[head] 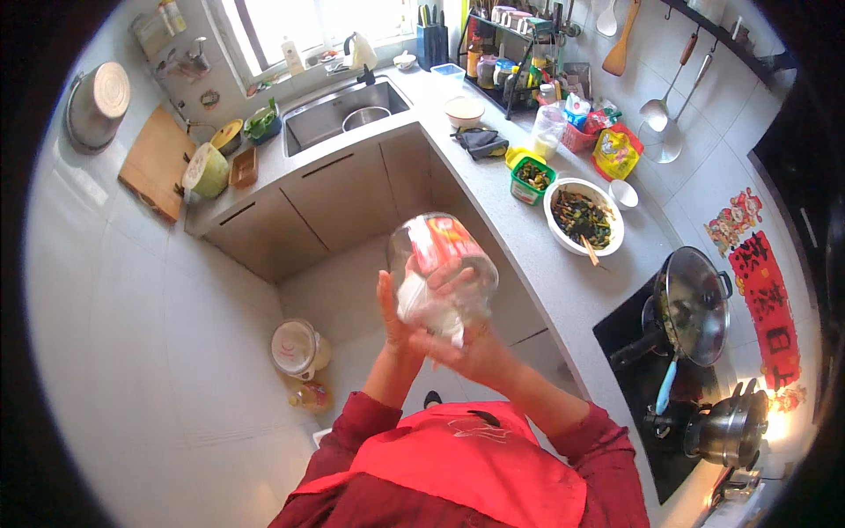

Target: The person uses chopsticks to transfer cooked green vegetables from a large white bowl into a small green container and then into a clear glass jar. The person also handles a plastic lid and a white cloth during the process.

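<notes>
A large clear jar (485, 270) with a red printed label is held up in front of my red apron, tilted, with something white inside it. My left hand (396, 317) supports its left side, fingers upright. Around the lower right of the jar is my right hand (455, 346), blurred, its fingers partly seen through or against the clear wall. Right of the jar, on the counter, stand a white bowl of dark leafy food (582, 214) with chopsticks and a green-rimmed tub of similar food (532, 178).
The counter edge (528, 290) runs along my right, with a lidded wok (693, 307) and a steel pot (726, 429) on the black cooktop. A sink (310, 132) lies ahead. On the floor at left stand a lidded bucket (297, 350) and an oil bottle (310, 397).
</notes>
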Demonstrator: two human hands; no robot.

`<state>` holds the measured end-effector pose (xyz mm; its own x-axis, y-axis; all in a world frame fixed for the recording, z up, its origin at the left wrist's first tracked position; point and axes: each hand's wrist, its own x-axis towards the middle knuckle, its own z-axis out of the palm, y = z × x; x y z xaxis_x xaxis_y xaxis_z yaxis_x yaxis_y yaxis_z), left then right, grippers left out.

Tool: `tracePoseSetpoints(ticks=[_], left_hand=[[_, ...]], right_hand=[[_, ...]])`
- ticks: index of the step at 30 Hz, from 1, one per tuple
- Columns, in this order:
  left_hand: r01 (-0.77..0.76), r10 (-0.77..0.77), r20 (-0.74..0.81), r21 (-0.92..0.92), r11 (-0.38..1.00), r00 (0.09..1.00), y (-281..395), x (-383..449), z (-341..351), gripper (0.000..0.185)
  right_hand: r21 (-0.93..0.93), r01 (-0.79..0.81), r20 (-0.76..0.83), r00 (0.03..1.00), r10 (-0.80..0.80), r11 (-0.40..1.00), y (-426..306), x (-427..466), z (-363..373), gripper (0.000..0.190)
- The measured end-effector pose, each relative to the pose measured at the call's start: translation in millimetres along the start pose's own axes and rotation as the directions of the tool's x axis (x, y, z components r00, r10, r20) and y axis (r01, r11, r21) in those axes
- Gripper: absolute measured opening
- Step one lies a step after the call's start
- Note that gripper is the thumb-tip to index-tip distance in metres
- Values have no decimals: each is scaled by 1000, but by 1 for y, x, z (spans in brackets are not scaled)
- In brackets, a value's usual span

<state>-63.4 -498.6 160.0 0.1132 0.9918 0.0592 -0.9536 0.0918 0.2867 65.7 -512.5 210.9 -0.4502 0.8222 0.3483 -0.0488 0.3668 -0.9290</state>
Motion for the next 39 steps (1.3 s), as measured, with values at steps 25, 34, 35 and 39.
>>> tracePoseSetpoints(ticks=[25,34,35,39], left_hand=[[25,31,-228,239,971,973,58,297,-14,67],[69,-30,-189,204,976,981,50,368,-20,99],[58,-41,-129,136,989,991,49,375,-24,101],[218,-213,-83,47,975,973,47,404,-26,96]], right_hand=[[-230,274,238,946,-219,934,139,244,-130,41],[-441,164,-69,974,-215,882,136,293,-161,31],[-336,107,-161,972,-169,936,126,299,-158,30],[-73,-13,-333,943,-12,997,135,315,-141,37]])
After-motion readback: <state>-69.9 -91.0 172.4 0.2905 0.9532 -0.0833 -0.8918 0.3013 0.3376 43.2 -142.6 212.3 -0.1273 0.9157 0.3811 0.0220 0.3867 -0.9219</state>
